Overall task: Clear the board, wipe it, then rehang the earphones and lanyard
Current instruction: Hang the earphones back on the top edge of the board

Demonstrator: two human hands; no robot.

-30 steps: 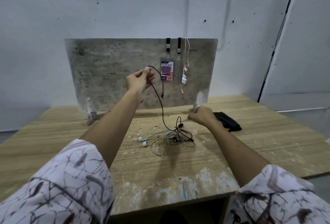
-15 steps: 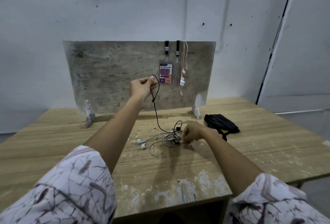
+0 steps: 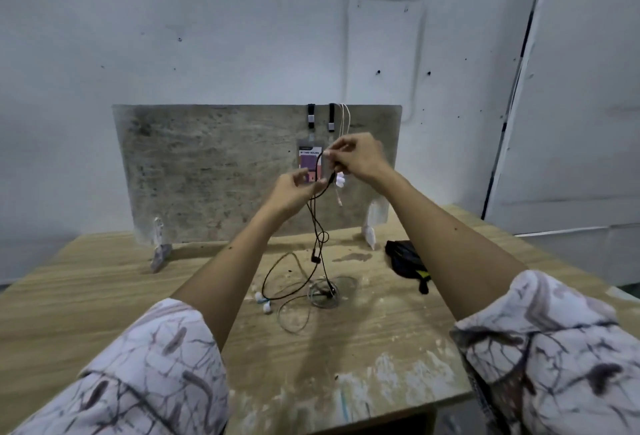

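now both hands are raised in front of the grey board (image 3: 207,171), which stands upright at the back of the wooden table (image 3: 86,296). the right hand (image 3: 356,159) pinches the upper end of the black earphones (image 3: 316,226) between its curled fingertips, and the left hand (image 3: 294,188) is just below it with fingers curled round the same black cord. the cord hangs down from the hands and its lower part lies on the table, mixed with a pile of other thin cables (image 3: 322,292) and a pair of white earbuds (image 3: 263,303). on the board, the lanyard (image 3: 311,115) with its card holder (image 3: 309,164) hangs over the top edge, partly behind the hands, and the white earphones (image 3: 341,180) hang just beside it. a black cloth (image 3: 405,258) lies on the table near the right foot of the board.
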